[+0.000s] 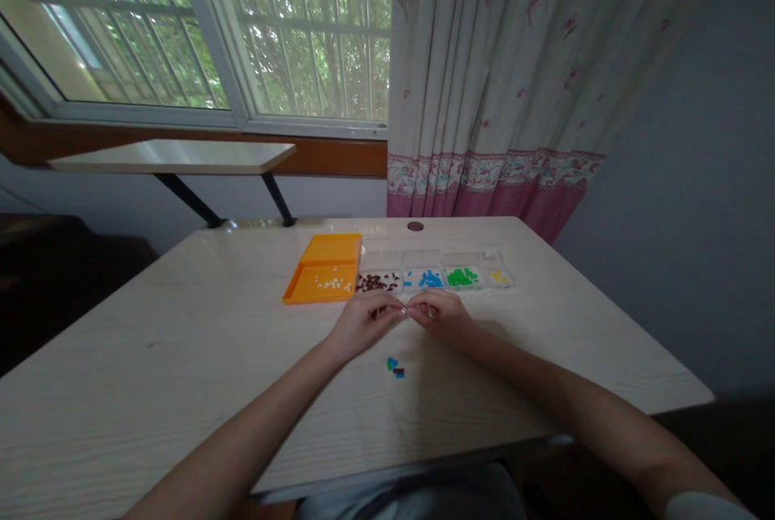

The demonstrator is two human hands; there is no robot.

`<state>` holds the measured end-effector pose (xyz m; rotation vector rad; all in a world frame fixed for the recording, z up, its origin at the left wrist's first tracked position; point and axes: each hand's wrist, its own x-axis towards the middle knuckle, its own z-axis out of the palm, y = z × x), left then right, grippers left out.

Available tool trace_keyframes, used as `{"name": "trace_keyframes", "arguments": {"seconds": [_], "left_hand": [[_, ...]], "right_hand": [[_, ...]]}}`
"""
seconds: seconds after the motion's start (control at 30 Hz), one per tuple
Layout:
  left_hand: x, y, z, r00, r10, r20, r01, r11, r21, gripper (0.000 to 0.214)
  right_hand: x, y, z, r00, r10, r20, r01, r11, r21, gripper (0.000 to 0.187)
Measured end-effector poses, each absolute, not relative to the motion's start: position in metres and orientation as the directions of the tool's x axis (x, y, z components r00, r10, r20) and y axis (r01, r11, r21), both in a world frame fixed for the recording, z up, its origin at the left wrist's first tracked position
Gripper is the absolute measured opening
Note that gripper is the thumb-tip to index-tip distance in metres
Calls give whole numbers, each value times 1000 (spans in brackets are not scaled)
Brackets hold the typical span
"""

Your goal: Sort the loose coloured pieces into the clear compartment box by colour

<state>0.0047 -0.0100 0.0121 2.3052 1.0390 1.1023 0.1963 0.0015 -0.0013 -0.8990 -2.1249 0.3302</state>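
Observation:
My left hand (362, 320) and my right hand (441, 312) meet fingertip to fingertip over the pale wooden table (182, 358), both pinched closed on something tiny that I cannot make out. Just beyond them lies a clear divided tray (433, 259) holding brown pieces (376, 283), blue pieces (427, 279), green pieces (463, 277) and yellow pieces (498, 277) in separate compartments. An orange tray (325, 278) with several small white pieces sits left of it. A small blue and dark assembled bit (395, 366) lies on the table nearer to me, between my forearms.
A round cable hole (415, 226) marks the table's far edge. Behind it hang a flowered curtain (484, 68) and a barred window (242, 27), with a narrow shelf (175, 155) under the sill. A grey wall (696, 181) stands at the right.

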Motion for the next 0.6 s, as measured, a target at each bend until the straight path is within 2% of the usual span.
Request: {"name": "trace_keyframes", "arguments": {"seconds": [0.1,0.17,0.33,0.47,0.6], "left_hand": [[4,-11,16,413,720,558,462,-694,553,14],[2,-12,18,371,701,610,468,-708,529,12],[-5,-11,24,187,675,714,540,-678,499,10],[-8,-10,27,130,634,762,577,-674,462,9],[-7,-10,26,123,619,776,580,-679,450,9]], "right_hand": [[197,1,0,-442,697,565,492,715,-497,14],[198,-1,2,-506,677,534,466,736,-491,14],[200,-13,11,-792,529,304,336,795,-506,20],[197,-20,16,-836,527,155,398,776,-489,25],[194,-23,16,-865,493,93,398,787,-471,21]]}}
